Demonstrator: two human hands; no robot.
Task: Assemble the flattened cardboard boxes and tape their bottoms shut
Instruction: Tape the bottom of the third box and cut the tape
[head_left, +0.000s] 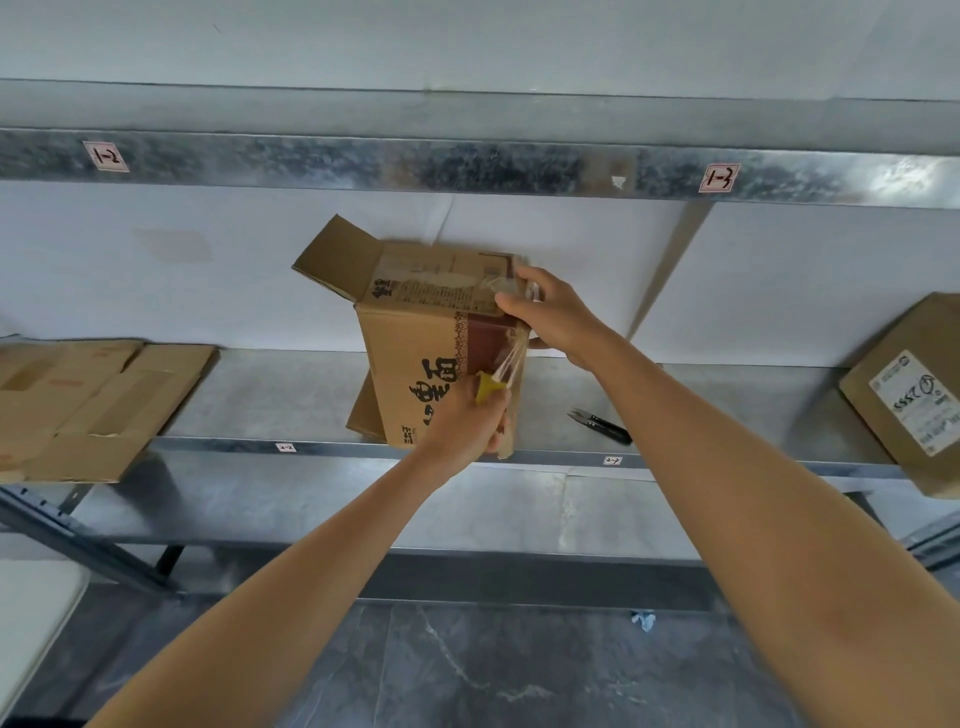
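An assembled cardboard box (415, 343) with black printed characters stands on the metal shelf (270, 395), one flap sticking up at its far left. My right hand (550, 312) presses on the box's upper right corner, over a strip of clear tape (511, 358) that runs down the right edge. My left hand (465, 421) grips a yellow tape dispenser (488, 387) low against the box's front right side, the tape stretched between it and the corner.
Flattened cardboard boxes (88, 405) lie at the shelf's left end. Small black snips (602, 425) lie on the shelf right of the box. Another labelled box (914, 395) leans at the far right. An upper shelf beam (467, 166) runs overhead.
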